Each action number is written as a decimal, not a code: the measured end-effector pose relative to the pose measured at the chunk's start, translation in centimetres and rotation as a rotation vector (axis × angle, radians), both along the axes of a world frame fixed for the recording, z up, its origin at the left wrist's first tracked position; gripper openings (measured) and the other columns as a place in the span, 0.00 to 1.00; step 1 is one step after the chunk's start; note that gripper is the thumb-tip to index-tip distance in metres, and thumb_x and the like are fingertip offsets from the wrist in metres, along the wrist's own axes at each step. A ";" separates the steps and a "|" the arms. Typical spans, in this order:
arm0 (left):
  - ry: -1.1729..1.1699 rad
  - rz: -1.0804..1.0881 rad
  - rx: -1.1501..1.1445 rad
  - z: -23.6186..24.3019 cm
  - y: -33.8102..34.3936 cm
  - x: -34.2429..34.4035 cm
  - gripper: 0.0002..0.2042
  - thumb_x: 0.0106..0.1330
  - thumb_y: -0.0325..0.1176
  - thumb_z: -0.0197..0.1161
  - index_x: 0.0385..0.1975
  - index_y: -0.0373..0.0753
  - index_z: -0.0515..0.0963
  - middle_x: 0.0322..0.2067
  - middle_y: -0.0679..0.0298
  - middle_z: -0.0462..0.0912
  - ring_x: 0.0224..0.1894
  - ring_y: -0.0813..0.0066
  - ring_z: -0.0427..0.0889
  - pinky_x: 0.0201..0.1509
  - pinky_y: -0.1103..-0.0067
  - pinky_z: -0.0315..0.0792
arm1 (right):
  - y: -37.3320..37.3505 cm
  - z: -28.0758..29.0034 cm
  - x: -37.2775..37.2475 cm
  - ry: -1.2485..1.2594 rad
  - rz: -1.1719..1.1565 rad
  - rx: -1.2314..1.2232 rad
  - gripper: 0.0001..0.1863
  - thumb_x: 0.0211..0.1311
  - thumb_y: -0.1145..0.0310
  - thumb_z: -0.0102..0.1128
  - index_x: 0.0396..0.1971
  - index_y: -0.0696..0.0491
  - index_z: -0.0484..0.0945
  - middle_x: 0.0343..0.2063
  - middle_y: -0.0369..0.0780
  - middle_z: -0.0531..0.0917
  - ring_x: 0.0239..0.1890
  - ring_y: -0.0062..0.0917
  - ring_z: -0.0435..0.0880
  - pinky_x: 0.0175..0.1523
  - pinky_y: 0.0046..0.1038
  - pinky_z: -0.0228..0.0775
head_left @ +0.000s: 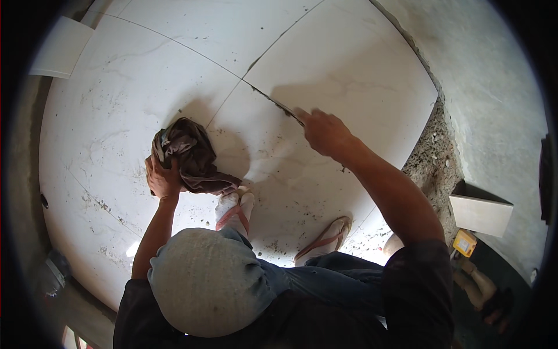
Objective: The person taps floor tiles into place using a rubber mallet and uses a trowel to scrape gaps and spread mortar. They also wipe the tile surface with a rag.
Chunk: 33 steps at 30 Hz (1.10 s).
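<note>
A crumpled brown cloth (196, 156) lies bunched on the pale floor tiles (354, 67). My left hand (164, 178) is closed on its left side, the fingers partly hidden in the folds. Out to the right, my right hand (326, 134) is closed, with its fingertips at the joint (272, 100) between two tiles. Something thin seems to come out of those fingers into the joint, but blur hides what it is. Dark crumbs of material lie along this joint, up to where the tile corners meet.
My sandalled feet (322, 239) stand on the tiles near the cloth. Dirt specks are scattered around. At the right, rough rubble (431, 148) fills a gap beside the grey wall (485, 87). A cut tile piece (481, 214) and a yellow device (464, 242) stand nearby.
</note>
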<state>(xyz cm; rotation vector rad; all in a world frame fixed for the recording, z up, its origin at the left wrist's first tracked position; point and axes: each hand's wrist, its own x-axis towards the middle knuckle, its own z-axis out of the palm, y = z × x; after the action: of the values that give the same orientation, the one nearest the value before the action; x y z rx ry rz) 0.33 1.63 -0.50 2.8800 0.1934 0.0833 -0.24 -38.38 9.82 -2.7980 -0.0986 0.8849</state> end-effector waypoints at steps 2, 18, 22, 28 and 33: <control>0.013 -0.001 0.014 -0.4 0.3 0.2 0.31 0.56 0.53 0.62 0.58 0.43 0.68 0.44 0.55 0.74 0.48 0.50 0.76 0.49 0.61 0.70 | -2.5 0.1 -3.7 0.124 -0.118 -0.005 0.24 0.64 0.71 0.47 0.62 0.49 0.62 0.40 0.50 0.77 0.41 0.43 0.80 0.48 0.41 0.72; 0.141 -0.164 -0.491 0.2 -1.6 2.5 0.46 0.55 0.53 0.67 0.68 0.35 0.53 0.63 0.41 0.59 0.66 0.46 0.60 0.68 0.64 0.58 | -28.7 4.7 -42.3 0.513 -0.360 -0.461 0.25 0.62 0.68 0.51 0.60 0.47 0.66 0.48 0.50 0.78 0.44 0.42 0.81 0.50 0.39 0.74; 0.153 -0.569 -0.173 3.1 -3.5 1.2 0.54 0.47 0.48 0.75 0.70 0.39 0.45 0.66 0.45 0.54 0.68 0.49 0.55 0.69 0.64 0.56 | -29.8 7.1 -39.4 0.209 -0.943 -0.153 0.21 0.62 0.66 0.53 0.56 0.51 0.70 0.45 0.52 0.80 0.47 0.49 0.78 0.52 0.42 0.71; 0.089 -0.415 0.004 -1.2 -6.2 13.0 0.41 0.48 0.43 0.67 0.65 0.41 0.59 0.54 0.47 0.71 0.60 0.49 0.66 0.65 0.63 0.62 | -32.4 -5.0 -44.0 -0.246 -1.137 -0.359 0.25 0.63 0.58 0.54 0.55 0.59 0.70 0.46 0.57 0.78 0.51 0.52 0.76 0.56 0.44 0.67; 0.121 -0.520 -0.030 0.7 -10.9 17.8 0.39 0.49 0.39 0.69 0.62 0.37 0.61 0.54 0.45 0.68 0.58 0.48 0.69 0.63 0.63 0.65 | -28.0 -6.1 -42.8 -0.336 -1.281 -0.239 0.25 0.63 0.55 0.52 0.52 0.59 0.73 0.43 0.58 0.80 0.49 0.53 0.78 0.54 0.43 0.68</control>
<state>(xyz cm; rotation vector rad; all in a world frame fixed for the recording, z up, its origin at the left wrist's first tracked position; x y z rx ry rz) 18.15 -9.28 0.22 2.8049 -0.5263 -0.1881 -43.05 -66.40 3.75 -2.3558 1.5919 0.0853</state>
